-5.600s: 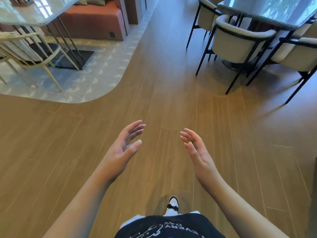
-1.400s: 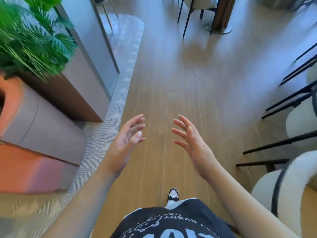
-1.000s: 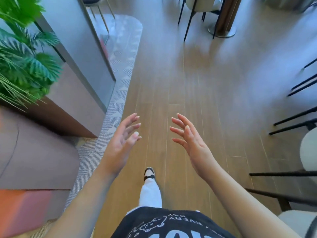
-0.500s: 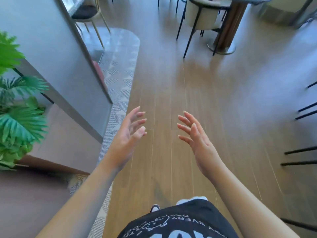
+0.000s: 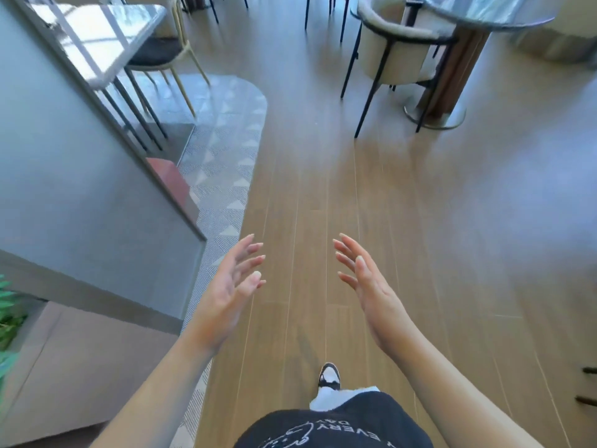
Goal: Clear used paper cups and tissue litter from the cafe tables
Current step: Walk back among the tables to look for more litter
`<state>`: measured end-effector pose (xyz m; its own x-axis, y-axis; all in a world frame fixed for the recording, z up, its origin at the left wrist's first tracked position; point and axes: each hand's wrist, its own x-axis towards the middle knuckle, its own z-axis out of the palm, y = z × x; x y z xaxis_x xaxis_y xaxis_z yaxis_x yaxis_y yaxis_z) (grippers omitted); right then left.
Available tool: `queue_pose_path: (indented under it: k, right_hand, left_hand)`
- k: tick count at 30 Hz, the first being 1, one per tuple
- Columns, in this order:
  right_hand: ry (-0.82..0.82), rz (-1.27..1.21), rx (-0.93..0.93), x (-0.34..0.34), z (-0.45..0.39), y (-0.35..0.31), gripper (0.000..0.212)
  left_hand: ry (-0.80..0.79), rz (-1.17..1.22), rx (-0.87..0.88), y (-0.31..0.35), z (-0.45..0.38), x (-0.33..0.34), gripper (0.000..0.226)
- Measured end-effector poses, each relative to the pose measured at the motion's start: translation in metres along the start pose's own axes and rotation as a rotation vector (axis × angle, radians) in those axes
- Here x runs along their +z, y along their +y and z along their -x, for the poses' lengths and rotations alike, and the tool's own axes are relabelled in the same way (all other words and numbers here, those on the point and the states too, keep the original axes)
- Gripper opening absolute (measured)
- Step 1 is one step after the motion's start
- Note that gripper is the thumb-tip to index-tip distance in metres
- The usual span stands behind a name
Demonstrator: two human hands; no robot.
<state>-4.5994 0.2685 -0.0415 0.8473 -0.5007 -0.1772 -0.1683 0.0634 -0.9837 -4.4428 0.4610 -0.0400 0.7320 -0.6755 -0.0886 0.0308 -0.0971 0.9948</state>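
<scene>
My left hand [image 5: 227,291] and my right hand [image 5: 368,286] are held out in front of me above the wooden floor, palms facing each other, fingers spread, both holding nothing. No paper cup or tissue shows in this view. A square glossy table [image 5: 97,43] stands at the upper left. A round dark table [image 5: 484,11] on a wooden pedestal stands at the upper right; only its near edge is visible.
A grey partition wall [image 5: 80,189] runs along my left, with a green plant [image 5: 8,315] at its near end. A patterned grey rug [image 5: 226,140] lies beside it. A cream armchair with black legs [image 5: 394,56] stands by the round table. Wooden floor stretches ahead.
I have walked forward along the floor; the plant has slid back to the left edge, and the partition, rug and round table have come closer. Both hands stay open and apart.
</scene>
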Motion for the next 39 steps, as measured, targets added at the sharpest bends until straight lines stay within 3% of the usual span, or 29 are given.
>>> queue_pose_path:
  k: [13, 18, 27, 39]
  right_hand:
    - [-0.134, 0.003, 0.01, -0.011, -0.254, -0.048, 0.049]
    - [-0.132, 0.046, 0.046, 0.003, -0.361, -0.057, 0.05]
    - [-0.057, 0.076, -0.003, -0.002, -0.544, -0.11, 0.051]
    - [-0.112, 0.008, 0.021, -0.047, -0.808, -0.133, 0.05]
  left_hand:
    - [0.085, 0.1, 0.012, 0.025, -0.25, -0.026, 0.064]
    - [0.042, 0.114, 0.003, 0.019, -0.36, -0.065, 0.071]
    - [-0.021, 0.072, 0.049, 0.056, -0.563, -0.11, 0.062]
    - [0.054, 0.053, -0.031, 0.054, -0.806, -0.124, 0.067]
